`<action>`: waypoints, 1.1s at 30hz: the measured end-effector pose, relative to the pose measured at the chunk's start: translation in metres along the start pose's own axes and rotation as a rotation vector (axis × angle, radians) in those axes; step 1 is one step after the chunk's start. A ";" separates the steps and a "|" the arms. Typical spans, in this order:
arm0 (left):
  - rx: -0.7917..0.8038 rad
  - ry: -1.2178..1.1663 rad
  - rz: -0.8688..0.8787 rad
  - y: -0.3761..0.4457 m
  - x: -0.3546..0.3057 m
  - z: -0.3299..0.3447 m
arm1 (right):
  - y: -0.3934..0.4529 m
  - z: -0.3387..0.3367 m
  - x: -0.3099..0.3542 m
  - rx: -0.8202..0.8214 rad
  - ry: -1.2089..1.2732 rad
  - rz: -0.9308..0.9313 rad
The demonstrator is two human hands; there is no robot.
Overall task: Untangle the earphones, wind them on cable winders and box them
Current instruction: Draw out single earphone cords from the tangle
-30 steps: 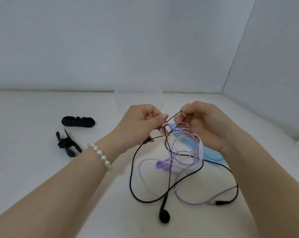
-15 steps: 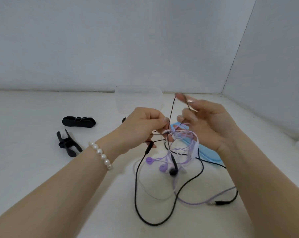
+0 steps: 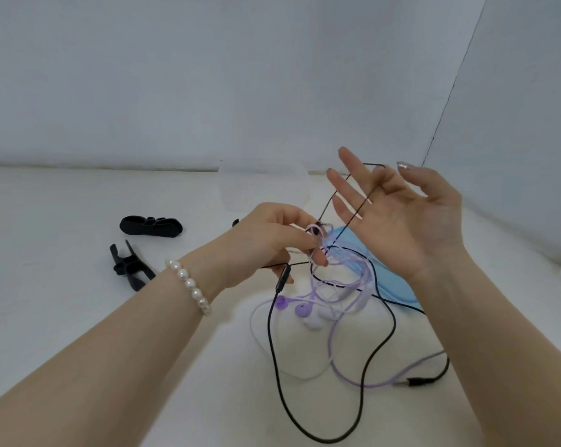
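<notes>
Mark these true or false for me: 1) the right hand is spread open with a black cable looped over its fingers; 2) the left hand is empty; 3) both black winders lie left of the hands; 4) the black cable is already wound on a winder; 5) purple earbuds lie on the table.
1) True: the right hand is spread, with the black cable looped over its fingers.
2) False: the left hand pinches the tangle of pale purple cables.
3) True: both winders lie there, untouched.
4) False: it hangs loose down to the table.
5) True: the purple earbuds rest below the tangle.
</notes>
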State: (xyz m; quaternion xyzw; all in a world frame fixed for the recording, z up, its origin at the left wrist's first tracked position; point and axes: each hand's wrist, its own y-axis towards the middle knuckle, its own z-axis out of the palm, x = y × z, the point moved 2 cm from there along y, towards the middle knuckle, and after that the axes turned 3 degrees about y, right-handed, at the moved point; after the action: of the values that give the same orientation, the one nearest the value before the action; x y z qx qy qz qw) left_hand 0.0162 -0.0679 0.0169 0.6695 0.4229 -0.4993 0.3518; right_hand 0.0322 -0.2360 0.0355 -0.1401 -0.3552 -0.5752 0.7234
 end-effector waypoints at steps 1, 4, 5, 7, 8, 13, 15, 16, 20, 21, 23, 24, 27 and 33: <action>-0.006 -0.014 -0.009 0.001 0.001 -0.001 | 0.001 0.000 0.001 -0.026 0.014 -0.016; -0.043 -0.055 -0.026 0.000 -0.002 0.000 | 0.001 -0.001 0.003 -0.123 0.043 -0.072; -0.043 -0.055 -0.022 0.001 -0.002 0.000 | 0.001 -0.001 0.004 -0.149 0.042 -0.092; -0.017 -0.066 -0.010 0.002 -0.001 0.001 | 0.000 0.000 0.004 -0.208 0.049 -0.120; -0.001 -0.082 0.001 0.001 -0.001 0.001 | 0.000 0.000 0.004 -0.239 0.058 -0.127; 0.024 -0.093 0.060 0.000 -0.001 -0.001 | 0.000 -0.010 0.011 -0.291 0.101 -0.085; 0.012 -0.041 0.063 -0.001 -0.001 0.000 | 0.000 -0.011 0.014 -0.237 0.098 -0.059; -0.002 -0.010 0.059 -0.001 0.000 0.000 | 0.000 -0.010 0.015 -0.203 0.099 -0.053; -0.066 0.086 0.072 -0.001 0.001 -0.001 | -0.003 -0.007 0.016 -0.039 -0.007 0.047; -0.076 0.103 0.075 0.000 0.001 -0.001 | -0.003 -0.005 0.015 -0.001 -0.069 0.090; -0.085 0.143 0.082 0.000 0.001 0.000 | -0.002 -0.003 0.010 0.033 -0.178 0.150; -0.092 0.168 0.080 0.000 0.001 0.001 | -0.002 -0.001 0.007 0.038 -0.197 0.161; -0.152 0.192 0.048 0.001 0.000 0.002 | 0.001 -0.003 0.006 0.159 -0.083 0.143; -0.269 0.104 0.007 0.002 -0.001 -0.001 | 0.000 -0.007 0.015 0.205 0.086 0.016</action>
State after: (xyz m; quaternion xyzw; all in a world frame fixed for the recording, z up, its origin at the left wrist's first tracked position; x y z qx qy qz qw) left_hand 0.0185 -0.0683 0.0184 0.6425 0.5015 -0.4015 0.4177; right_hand 0.0358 -0.2510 0.0407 -0.0436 -0.3798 -0.5354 0.7531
